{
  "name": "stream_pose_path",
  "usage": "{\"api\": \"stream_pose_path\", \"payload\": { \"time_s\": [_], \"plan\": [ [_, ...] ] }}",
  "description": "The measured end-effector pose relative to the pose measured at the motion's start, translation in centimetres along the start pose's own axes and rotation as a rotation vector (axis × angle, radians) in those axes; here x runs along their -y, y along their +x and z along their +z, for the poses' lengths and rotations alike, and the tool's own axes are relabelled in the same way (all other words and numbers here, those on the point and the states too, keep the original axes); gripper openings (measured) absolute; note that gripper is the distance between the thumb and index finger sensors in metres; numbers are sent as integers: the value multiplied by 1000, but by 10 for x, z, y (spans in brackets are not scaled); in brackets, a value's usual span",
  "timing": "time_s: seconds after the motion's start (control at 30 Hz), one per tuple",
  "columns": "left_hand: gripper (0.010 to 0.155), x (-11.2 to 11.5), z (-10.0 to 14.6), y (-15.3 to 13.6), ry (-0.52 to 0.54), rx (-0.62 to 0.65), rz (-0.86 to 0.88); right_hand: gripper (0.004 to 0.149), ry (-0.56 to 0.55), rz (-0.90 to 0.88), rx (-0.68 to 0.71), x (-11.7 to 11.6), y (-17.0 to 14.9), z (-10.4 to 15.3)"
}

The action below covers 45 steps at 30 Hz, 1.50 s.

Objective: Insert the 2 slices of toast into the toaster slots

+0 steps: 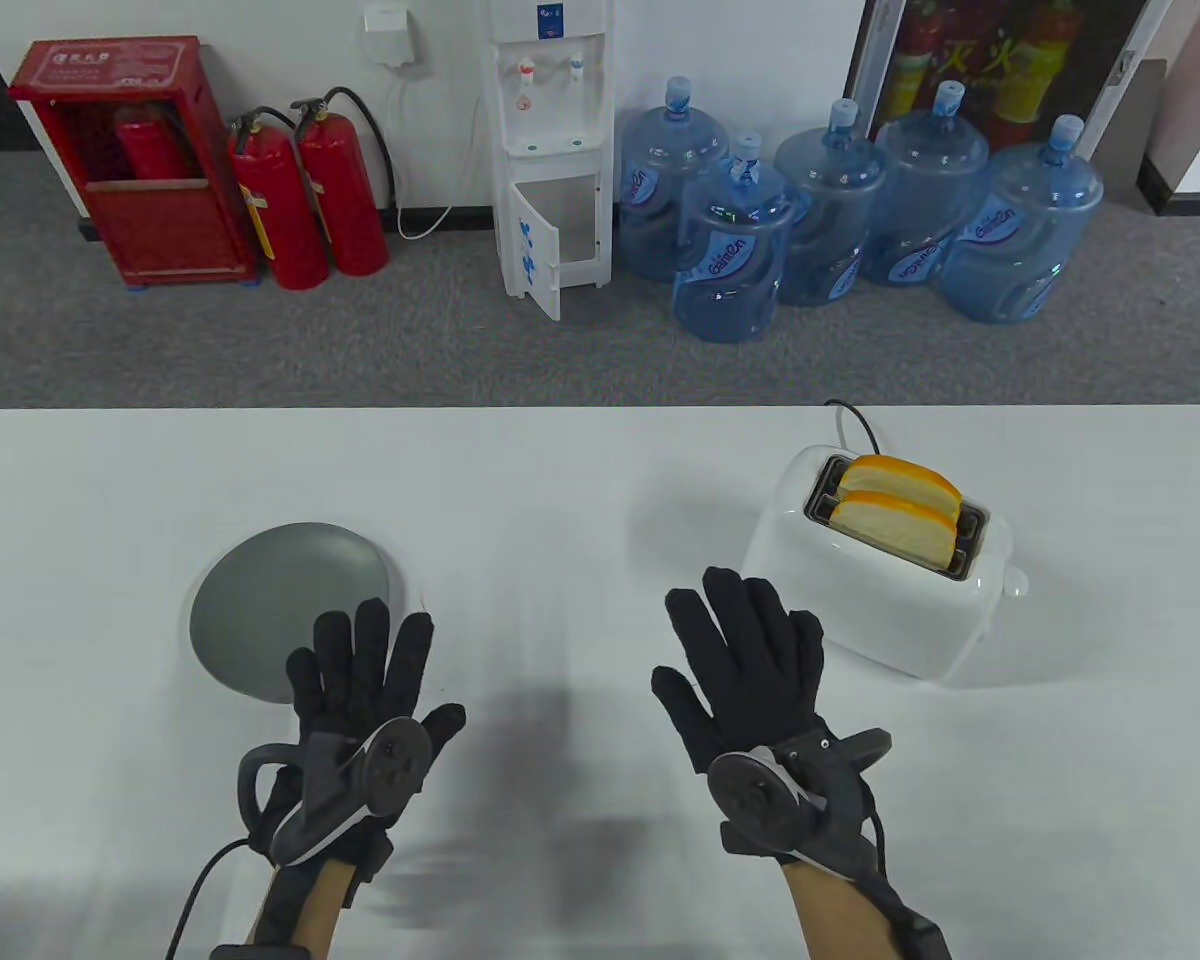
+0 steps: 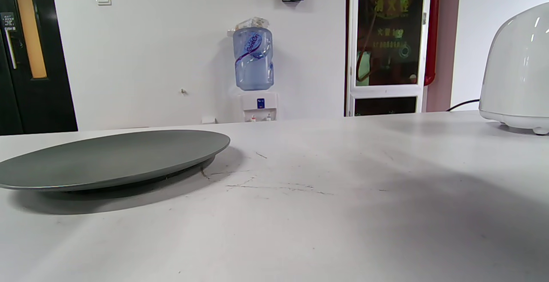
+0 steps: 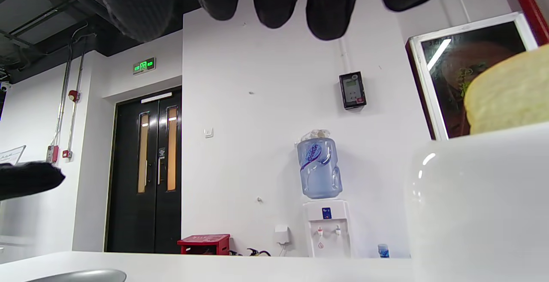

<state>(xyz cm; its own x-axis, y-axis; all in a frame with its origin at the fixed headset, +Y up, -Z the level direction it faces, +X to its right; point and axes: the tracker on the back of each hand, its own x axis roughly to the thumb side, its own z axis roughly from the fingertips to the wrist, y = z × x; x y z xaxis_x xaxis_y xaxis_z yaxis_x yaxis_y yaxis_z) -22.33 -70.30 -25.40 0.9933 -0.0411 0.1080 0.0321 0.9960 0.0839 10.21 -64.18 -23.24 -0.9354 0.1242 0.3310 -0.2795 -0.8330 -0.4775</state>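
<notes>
We judge the inserting step to be done, or nearly so. Both slices of toast stand on edge in the white toaster, one in each slot, side by side, with their rounded upper halves showing well above the slot openings. The grey plate on the left of the desk carries nothing that we can see.

Our left hand hovers over the near edge of the plate with its fingers spread and straight, released, holding nothing. Our right hand sits just beside the toaster's near left corner, fingers likewise straight and released, grasping nothing; we cannot tell whether the fingertips touch the toaster's wall. In the right wrist view the toaster's white flank fills the lower right and a pale slice pokes up behind its top edge.

What may remain, in our judgement, is seating: the slices ride high, so the next move would call for either a light downward press on each crust or a push on the lever knob at the toaster's right end. That knob lies on the far side from our right hand, so we would need to reach across or around the body without knocking the slices askew.
</notes>
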Motion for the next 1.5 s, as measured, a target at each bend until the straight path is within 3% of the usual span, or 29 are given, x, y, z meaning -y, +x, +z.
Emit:
{"api": "stream_pose_path", "payload": {
  "time_s": [0.57,0.97,1.5],
  "plan": [
    [80,-1,0,1,-8,-6,-17,68,74,-30,-19,-31,-10,15],
    [79,1,0,1,-17,-10,-24,73,225,1,10,-56,-13,19],
    [79,1,0,-1,-18,-15,-7,73,247,28,35,-66,-13,23]
  ]
}}
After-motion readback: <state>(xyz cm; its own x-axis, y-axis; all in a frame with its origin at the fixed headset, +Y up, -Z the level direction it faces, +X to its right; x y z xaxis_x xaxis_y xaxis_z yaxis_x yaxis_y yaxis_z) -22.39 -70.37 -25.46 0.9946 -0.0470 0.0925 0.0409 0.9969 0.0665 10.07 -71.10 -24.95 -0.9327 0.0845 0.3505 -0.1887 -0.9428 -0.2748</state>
